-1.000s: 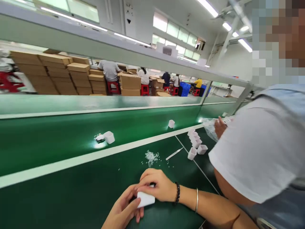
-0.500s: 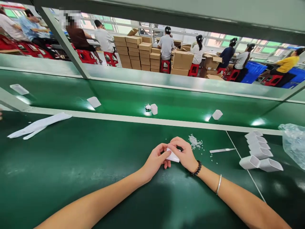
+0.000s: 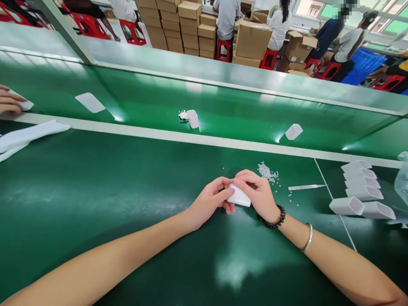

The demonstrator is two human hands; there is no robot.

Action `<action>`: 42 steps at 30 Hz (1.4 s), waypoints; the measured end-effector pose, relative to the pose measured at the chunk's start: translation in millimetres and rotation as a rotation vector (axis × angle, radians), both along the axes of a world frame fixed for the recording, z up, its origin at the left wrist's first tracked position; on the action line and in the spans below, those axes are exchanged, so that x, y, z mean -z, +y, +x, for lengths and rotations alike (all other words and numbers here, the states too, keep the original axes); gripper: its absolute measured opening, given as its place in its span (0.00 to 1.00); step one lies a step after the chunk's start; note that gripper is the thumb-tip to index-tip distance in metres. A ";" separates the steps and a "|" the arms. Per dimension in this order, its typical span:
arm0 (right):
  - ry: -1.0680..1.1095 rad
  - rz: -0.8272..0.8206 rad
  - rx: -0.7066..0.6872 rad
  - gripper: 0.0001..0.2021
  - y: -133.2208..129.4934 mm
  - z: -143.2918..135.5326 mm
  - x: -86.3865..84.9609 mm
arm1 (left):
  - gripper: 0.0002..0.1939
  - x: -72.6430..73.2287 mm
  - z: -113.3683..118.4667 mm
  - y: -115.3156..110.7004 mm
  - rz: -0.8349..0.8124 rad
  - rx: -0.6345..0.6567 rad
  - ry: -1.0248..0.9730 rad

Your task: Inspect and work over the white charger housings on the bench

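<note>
A small white plastic housing (image 3: 239,197) is held between both hands above the green table. My left hand (image 3: 214,197) grips its left end, thumb on top and fingers curled beneath. My right hand (image 3: 257,193) closes on its upper right side, with a black bead bracelet at the wrist. Just beyond the right hand lies a pile of small clear pieces (image 3: 267,171), a few of them scattered. A white pointed tool (image 3: 306,187) rests to the right of the pile. Farther right, several white hollow housings (image 3: 346,206) lie grouped on their sides.
Beyond a pale rail (image 3: 153,133), a green belt carries white housings (image 3: 293,131) and a small part (image 3: 183,116) beside one. Another person's hand (image 3: 10,101) touches a housing at far left. White cloth (image 3: 32,134) lies left; a clear bag (image 3: 402,178) right.
The view has tilted down and shifted. The held housing now shows more of its flat face between my hands. At far left, another person's hand has come onto a housing on the belt.
</note>
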State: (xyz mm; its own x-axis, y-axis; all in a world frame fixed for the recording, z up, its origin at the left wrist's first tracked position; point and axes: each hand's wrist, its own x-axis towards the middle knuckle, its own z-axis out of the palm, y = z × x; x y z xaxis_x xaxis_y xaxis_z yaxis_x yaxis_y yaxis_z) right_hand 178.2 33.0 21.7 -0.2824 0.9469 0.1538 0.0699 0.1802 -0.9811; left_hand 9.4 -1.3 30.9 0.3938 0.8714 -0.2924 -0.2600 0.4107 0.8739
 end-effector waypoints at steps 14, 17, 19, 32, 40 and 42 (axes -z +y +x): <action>-0.119 0.027 0.061 0.06 -9.4 -2.5 -11.5 | 0.11 1.5 1.9 -0.1 0.033 -0.006 -0.001; -0.147 0.105 0.064 0.06 -10.1 -2.6 -10.7 | 0.11 1.0 2.8 0.6 0.029 -0.008 -0.002; -0.163 0.163 0.064 0.06 -10.3 -2.2 -9.1 | 0.11 0.9 3.0 0.9 0.030 -0.007 -0.006; -0.189 0.198 0.035 0.08 -10.4 -0.1 -8.6 | 0.16 -0.4 1.0 -0.3 0.023 -0.010 -0.031; -0.182 0.205 0.025 0.08 -10.7 -0.2 -8.1 | 0.12 -3.3 -1.7 1.7 -0.027 0.004 -0.071; -0.190 0.224 0.019 0.08 -10.8 -0.5 -8.1 | 0.12 -4.2 -2.4 2.0 -0.032 0.018 -0.067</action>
State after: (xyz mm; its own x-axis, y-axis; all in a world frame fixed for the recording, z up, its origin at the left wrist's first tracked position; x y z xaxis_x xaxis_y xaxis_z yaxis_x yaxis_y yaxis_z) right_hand 177.7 22.1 29.8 -0.3086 0.9007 0.3057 0.2544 0.3879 -0.8859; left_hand 7.0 0.7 35.1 0.4289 0.8547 -0.2924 -0.3098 0.4432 0.8412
